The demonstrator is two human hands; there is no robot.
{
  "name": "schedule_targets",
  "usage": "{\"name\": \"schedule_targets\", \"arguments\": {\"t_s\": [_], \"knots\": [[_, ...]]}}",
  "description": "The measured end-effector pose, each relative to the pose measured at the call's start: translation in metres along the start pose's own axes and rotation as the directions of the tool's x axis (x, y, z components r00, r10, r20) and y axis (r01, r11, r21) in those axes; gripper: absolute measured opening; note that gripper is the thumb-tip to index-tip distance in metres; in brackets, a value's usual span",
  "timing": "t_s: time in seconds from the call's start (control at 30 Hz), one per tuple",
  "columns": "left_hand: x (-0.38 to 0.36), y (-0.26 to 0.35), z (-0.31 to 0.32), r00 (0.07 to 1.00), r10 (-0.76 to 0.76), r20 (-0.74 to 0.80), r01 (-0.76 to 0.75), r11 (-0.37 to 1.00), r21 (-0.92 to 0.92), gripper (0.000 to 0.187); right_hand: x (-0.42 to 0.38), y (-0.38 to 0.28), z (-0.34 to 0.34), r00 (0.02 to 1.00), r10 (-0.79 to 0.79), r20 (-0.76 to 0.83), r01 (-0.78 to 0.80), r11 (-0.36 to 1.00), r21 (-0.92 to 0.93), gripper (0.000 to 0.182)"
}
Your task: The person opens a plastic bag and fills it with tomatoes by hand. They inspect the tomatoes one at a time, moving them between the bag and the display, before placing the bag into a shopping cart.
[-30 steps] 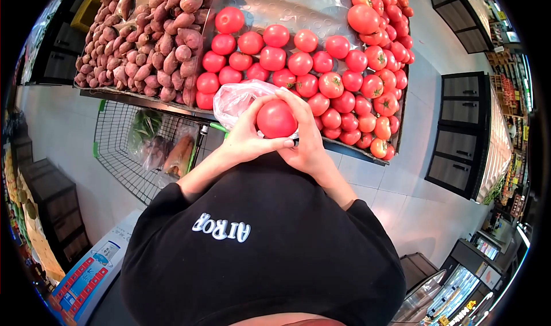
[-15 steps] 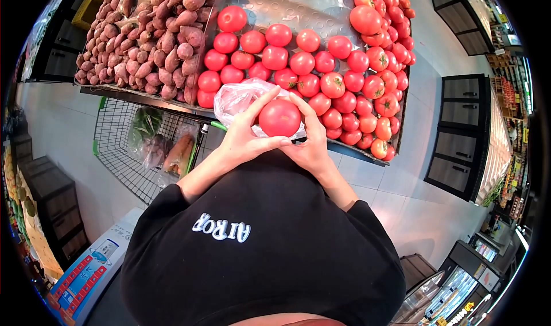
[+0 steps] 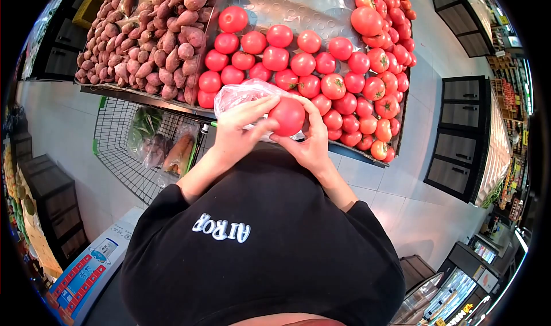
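A large red tomato (image 3: 287,117) is held in front of my chest, above the near edge of the tomato display. My right hand (image 3: 311,147) is closed round its right side, thumb below and fingers above. On the other side, the fingertips of my left hand (image 3: 238,133) rest against the tomato's left edge; the left thumb is slightly blurred. A thin clear plastic bag (image 3: 232,96) bunches up behind my left hand and the tomato. Whether any left fingers also hold the bag is hidden. Many loose tomatoes (image 3: 275,58) lie in the display just beyond.
Sweet potatoes (image 3: 143,56) are heaped at the left of the tomatoes. A green-trimmed shopping cart (image 3: 117,136) with bagged vegetables stands at my left, below the display edge. A scale-like machine with red buttons (image 3: 80,283) is at lower left. Dark cabinets (image 3: 459,133) stand across the floor at right.
The tomato has shifted slightly right and turned in my hands. My left fingers and thumb have drawn back to its left edge, while my right hand keeps hold.
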State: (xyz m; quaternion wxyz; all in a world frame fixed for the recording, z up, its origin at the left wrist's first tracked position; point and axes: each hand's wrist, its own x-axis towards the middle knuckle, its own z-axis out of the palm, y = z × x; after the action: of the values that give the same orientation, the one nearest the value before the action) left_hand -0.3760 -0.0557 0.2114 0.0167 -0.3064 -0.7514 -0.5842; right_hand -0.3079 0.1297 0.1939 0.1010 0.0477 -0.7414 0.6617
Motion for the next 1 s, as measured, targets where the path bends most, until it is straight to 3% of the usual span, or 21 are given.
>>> {"name": "schedule_targets", "arguments": {"t_s": [0.07,0.1,0.17,0.23,0.33,0.43,0.53,0.63,0.77,0.87,0.97,1.0], "knots": [[0.002,-0.006,-0.009,0.996,-0.088,-0.025,0.086,0.993,-0.082,0.031,-0.003,-0.005,0.003,0.994,0.1,-0.046,-0.093,0.987,0.131,0.082],[0.007,-0.001,-0.01,0.985,-0.134,-0.105,0.129,0.99,-0.05,0.018,-0.003,-0.004,0.001,0.996,0.087,-0.03,-0.084,0.991,0.107,0.084],[0.012,-0.008,-0.012,0.983,-0.117,-0.142,0.108,0.992,-0.071,0.018,-0.003,-0.001,-0.003,0.998,0.064,0.003,-0.064,0.996,0.059,0.088],[0.012,-0.011,-0.011,0.978,-0.135,-0.159,0.114,0.984,-0.135,0.014,-0.002,-0.004,-0.001,0.997,0.081,0.011,-0.082,0.989,0.124,0.088],[0.011,-0.005,-0.009,0.982,-0.171,-0.077,0.147,0.957,-0.251,0.014,-0.002,-0.001,-0.001,0.996,0.079,0.035,-0.083,0.987,0.14,0.089],[0.014,-0.001,0.002,0.938,-0.346,0.016,0.31,0.819,-0.483,0.016,-0.002,-0.001,0.0,0.996,0.076,0.043,-0.081,0.986,0.144,0.089],[0.007,-0.018,0.002,0.944,-0.326,0.046,0.303,0.807,-0.506,0.017,-0.002,0.0,-0.001,0.996,0.067,0.055,-0.074,0.988,0.134,0.09],[0.006,-0.028,-0.002,0.91,-0.411,0.047,0.378,0.778,-0.502,0.015,-0.002,-0.001,-0.001,0.996,0.089,0.03,-0.092,0.986,0.14,0.09],[0.011,-0.025,-0.004,0.907,-0.409,-0.102,0.296,0.789,-0.538,0.017,-0.001,-0.004,0.0,0.989,0.147,0.0,-0.143,0.962,0.232,0.089],[0.008,-0.027,-0.009,0.874,-0.483,-0.055,0.379,0.748,-0.545,0.013,0.0,-0.005,-0.001,0.985,0.172,0.009,-0.17,0.963,0.208,0.089],[0.01,-0.015,0.002,0.963,-0.271,0.017,0.211,0.708,-0.674,0.018,-0.001,-0.006,0.001,0.981,0.196,0.0,-0.191,0.959,0.211,0.088],[0.011,-0.014,0.001,0.966,-0.247,0.081,0.245,0.763,-0.598,0.024,0.0,-0.005,0.001,0.984,0.18,0.006,-0.178,0.963,0.201,0.087]]}}
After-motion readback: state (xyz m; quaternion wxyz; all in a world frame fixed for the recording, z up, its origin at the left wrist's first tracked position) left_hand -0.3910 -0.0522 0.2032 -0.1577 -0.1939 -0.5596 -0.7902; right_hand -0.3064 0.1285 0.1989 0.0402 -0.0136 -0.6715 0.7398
